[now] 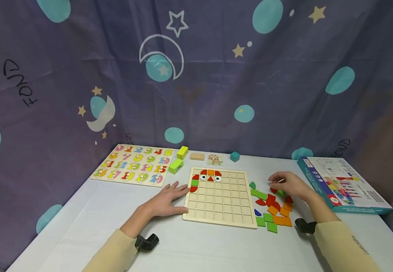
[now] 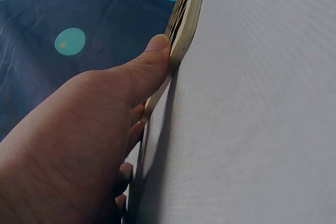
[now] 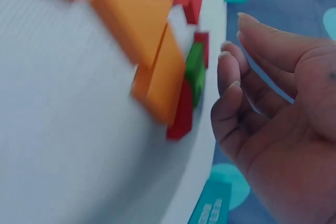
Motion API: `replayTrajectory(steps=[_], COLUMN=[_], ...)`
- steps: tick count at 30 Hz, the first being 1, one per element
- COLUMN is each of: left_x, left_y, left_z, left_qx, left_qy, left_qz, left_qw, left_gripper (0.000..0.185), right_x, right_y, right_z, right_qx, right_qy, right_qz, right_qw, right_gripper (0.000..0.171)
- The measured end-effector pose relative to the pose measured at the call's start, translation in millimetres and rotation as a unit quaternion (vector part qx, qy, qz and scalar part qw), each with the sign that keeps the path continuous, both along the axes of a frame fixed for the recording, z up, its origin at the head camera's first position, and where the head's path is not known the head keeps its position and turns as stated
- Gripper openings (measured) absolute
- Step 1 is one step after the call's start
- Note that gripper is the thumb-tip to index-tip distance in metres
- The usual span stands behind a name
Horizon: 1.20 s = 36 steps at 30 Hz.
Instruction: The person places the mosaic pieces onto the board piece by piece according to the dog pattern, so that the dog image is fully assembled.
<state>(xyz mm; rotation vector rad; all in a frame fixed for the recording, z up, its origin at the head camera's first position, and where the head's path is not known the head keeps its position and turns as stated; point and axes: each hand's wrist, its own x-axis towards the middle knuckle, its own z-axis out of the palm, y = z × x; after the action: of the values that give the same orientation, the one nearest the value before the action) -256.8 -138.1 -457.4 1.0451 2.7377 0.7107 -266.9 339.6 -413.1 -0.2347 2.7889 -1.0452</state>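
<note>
A wooden grid board (image 1: 220,200) lies on the table, with red, orange, green and eye-printed pieces set in its upper left cells. My left hand (image 1: 163,201) is spread flat at its left edge; in the left wrist view the thumb (image 2: 155,56) touches the board's rim (image 2: 189,24). Right of the board, my right hand (image 1: 289,184) hovers over loose pieces, its fingers loosely bent. The right wrist view shows nothing between those fingers, with an orange piece (image 3: 165,80), a green piece (image 3: 195,72) and a red piece (image 3: 182,111) close by.
A number puzzle (image 1: 133,166) lies at the back left. Beside it are a yellow block (image 1: 182,152), a green block (image 1: 176,166), a wooden block (image 1: 197,156), a pattern card (image 1: 215,159) and a teal block (image 1: 235,156). A flat box (image 1: 349,185) lies at the right.
</note>
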Motion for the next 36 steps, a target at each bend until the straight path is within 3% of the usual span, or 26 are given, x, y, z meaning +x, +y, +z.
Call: replayTrajectory(steps=[9,26,36], left_x=[0.1,0.5,0.7], left_y=[-0.5,-0.2,-0.2], left_z=[1.6,2.2,2.0], left_qx=[0.001,0.006,0.004], left_qy=[0.006,0.004,0.004], left_qz=[-0.003,-0.005,-0.005], left_qw=[1.0000,1.0000,1.0000], left_gripper=[0.078,0.078,0.079], right_x=[4.1,1.9,1.0], right_y=[14.8,11.9,3.2], right_z=[-3.3,-7.1,-5.6], right_qx=[0.024,0.062,0.061], right_qy=[0.008,-0.015,-0.011], right_qz=[0.003,-0.028,-0.004], right_qw=[1.000,0.998,0.998], right_gripper=[0.031,0.037,0.038])
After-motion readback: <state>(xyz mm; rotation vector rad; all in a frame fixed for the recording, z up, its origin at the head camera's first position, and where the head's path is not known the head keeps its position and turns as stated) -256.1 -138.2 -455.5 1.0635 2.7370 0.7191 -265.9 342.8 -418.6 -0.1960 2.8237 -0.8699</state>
